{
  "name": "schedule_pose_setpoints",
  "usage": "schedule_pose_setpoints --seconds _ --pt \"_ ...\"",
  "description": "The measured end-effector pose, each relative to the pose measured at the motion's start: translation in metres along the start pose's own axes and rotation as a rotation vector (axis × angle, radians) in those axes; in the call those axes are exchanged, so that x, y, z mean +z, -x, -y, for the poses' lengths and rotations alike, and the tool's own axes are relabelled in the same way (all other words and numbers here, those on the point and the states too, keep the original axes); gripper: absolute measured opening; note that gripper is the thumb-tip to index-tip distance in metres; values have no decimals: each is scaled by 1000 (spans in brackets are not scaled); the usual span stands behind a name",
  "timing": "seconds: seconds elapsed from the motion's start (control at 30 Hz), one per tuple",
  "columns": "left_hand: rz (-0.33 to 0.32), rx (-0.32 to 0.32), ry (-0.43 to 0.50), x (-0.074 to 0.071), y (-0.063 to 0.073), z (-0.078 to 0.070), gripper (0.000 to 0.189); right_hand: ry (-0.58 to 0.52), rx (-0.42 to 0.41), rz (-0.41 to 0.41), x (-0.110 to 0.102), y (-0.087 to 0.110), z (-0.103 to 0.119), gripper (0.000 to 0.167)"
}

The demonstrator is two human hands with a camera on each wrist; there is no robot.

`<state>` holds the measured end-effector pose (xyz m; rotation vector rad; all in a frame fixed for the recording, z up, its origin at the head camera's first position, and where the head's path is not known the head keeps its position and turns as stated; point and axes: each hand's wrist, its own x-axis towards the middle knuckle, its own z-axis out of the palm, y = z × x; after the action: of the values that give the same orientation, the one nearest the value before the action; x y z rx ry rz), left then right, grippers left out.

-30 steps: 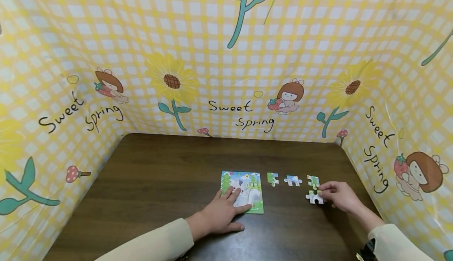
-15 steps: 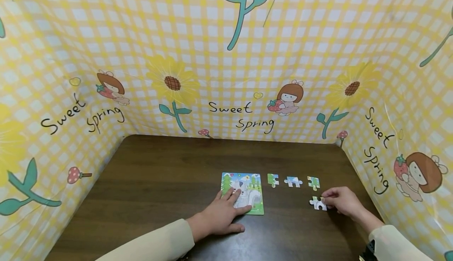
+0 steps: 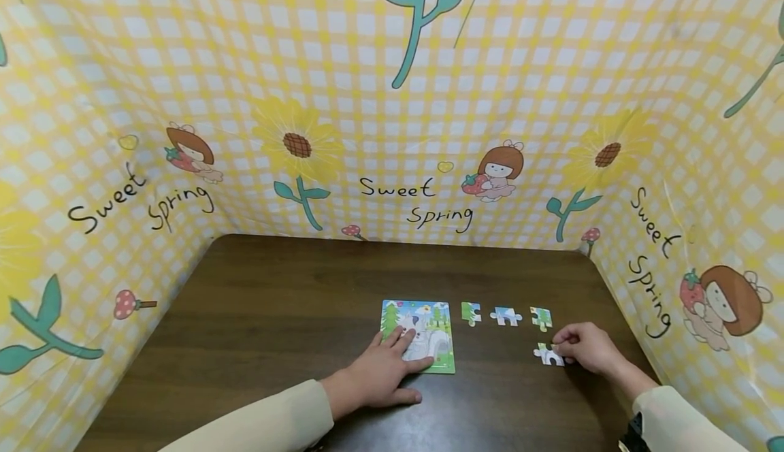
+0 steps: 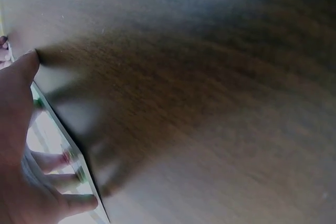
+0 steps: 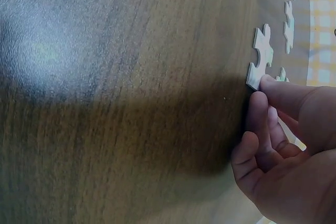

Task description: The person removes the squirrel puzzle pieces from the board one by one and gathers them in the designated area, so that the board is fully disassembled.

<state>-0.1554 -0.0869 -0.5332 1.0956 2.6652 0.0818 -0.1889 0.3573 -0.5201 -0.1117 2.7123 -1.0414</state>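
My left hand (image 3: 382, 372) lies with spread fingers on a picture puzzle board (image 3: 442, 343), which shows a pale animal among green trees. Part of that picture is hidden under the fingers. At the right, my right hand (image 3: 589, 351) pinches the edge of a whitish jigsaw piece (image 3: 549, 354) between thumb and fingers, low over the table. The right wrist view shows the thumb on this jigsaw piece (image 5: 258, 59) at its near corner. Just behind it is a green jigsaw piece (image 3: 542, 316).
Two more loose pieces lie in a row right of the board, a blue-and-white jigsaw piece (image 3: 505, 316) and a green-and-white jigsaw piece (image 3: 471, 313). The dark wooden table (image 3: 275, 302) is enclosed at the back and sides by a yellow checked cloth (image 3: 343, 125).
My right hand has drawn the whitish piece toward me, away from the green piece behind it, then shifted slightly left. The left hand has stayed on the board.
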Motion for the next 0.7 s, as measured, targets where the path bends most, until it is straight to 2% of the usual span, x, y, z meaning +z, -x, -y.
schedule_pose_setpoints --seconds 0.33,0.43,0.57,0.7 --pt "-46 18 -42 4 1 4 66 25 -5 -1 1 0 3 6" --pt "-42 30 -48 4 2 5 66 45 23 -6 1 0 7 6" --pt "-40 43 -32 3 4 6 67 59 32 -3 2 -3 18 10" --pt "-47 58 -21 1 7 8 68 35 -4 20 5 -8 38 11"
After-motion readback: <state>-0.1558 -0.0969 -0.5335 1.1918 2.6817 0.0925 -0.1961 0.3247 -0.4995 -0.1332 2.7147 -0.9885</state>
